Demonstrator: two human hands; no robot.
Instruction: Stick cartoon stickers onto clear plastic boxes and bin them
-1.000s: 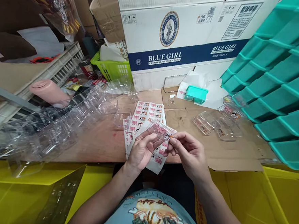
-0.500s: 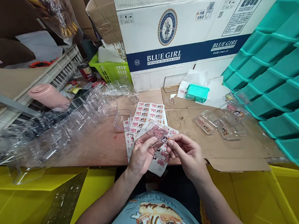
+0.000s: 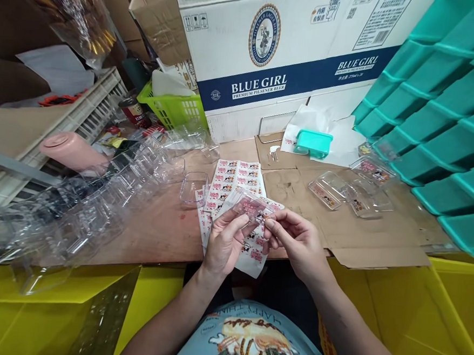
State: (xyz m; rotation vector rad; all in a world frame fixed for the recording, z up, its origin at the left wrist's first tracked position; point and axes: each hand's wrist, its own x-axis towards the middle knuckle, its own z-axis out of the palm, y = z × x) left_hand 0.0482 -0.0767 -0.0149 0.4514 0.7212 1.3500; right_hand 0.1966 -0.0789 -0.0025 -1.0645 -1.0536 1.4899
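My left hand (image 3: 225,241) is closed around a small clear plastic box (image 3: 241,199), thumb on the near side. Over the box lies a transparent sticker (image 3: 256,207) with pink lettering and a cartoon cat. My right hand (image 3: 293,236) pinches the sticker's right end between thumb and index finger; whether the whole sticker touches the plastic I cannot tell. Beneath both hands, sheets of the same stickers (image 3: 222,183) overlap on the table. Just left of the sheets stands another clear box (image 3: 194,188).
A long row of clear boxes (image 3: 96,211) lines the left side, near a pink bottle (image 3: 74,152). Several stickered boxes (image 3: 327,192) rest on cardboard at right. Stacked teal containers (image 3: 448,116), a teal box (image 3: 314,143), a green basket (image 3: 172,108) and a large white carton (image 3: 225,47) stand behind.
The view has shifted slightly. My hands keep nearly the same place and grip, with the box tilted a little differently and the sticker's print showing more plainly.
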